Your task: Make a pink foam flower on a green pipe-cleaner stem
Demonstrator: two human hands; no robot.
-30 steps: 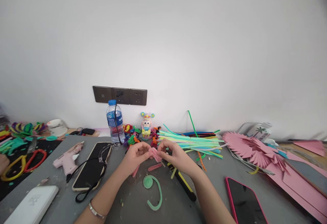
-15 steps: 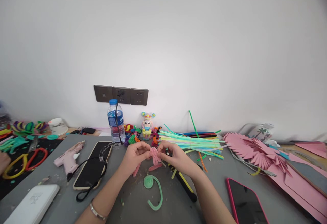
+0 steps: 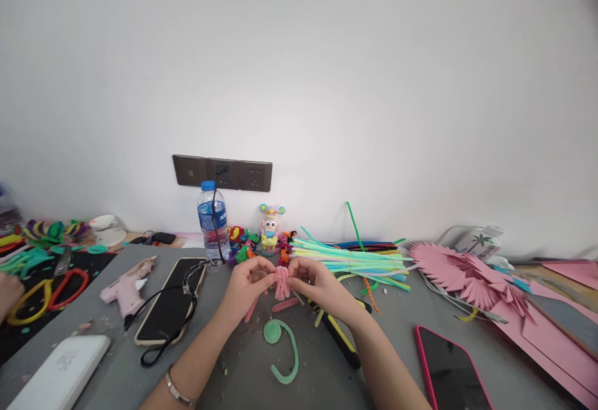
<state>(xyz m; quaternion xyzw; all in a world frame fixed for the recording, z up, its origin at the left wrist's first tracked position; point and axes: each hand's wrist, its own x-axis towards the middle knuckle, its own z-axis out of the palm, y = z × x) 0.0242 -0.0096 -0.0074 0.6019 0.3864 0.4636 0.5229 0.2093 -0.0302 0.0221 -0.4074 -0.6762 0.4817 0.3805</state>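
Between my two hands is a small bundle of bent pink pipe cleaner [image 3: 282, 283], held up over the grey table. My left hand [image 3: 252, 282] pinches its left side with thumb and forefinger. From the right, my right hand [image 3: 316, 282] pinches the same bundle. Just below lies a short pink pipe cleaner piece [image 3: 284, 305]. Nearer to me, a mint green pipe cleaner [image 3: 295, 351] rests on the table, one end coiled into a flat disc. Pliers with black and yellow handles [image 3: 343, 340] lie partly under my right hand.
Behind my hands stand a water bottle [image 3: 212, 220], a little figurine [image 3: 270, 230] and a bundle of pipe cleaners [image 3: 355, 260]. On the left are a glue gun [image 3: 125, 288], a phone [image 3: 170, 301] and a white power bank [image 3: 63, 372]. A pink-cased phone [image 3: 451, 369] and folded pink paper [image 3: 467, 273] lie right.
The pink bundle has turned slightly in my fingers and now shows more upright. Both hands keep their pinch in nearly the same place. The view has shifted a little.
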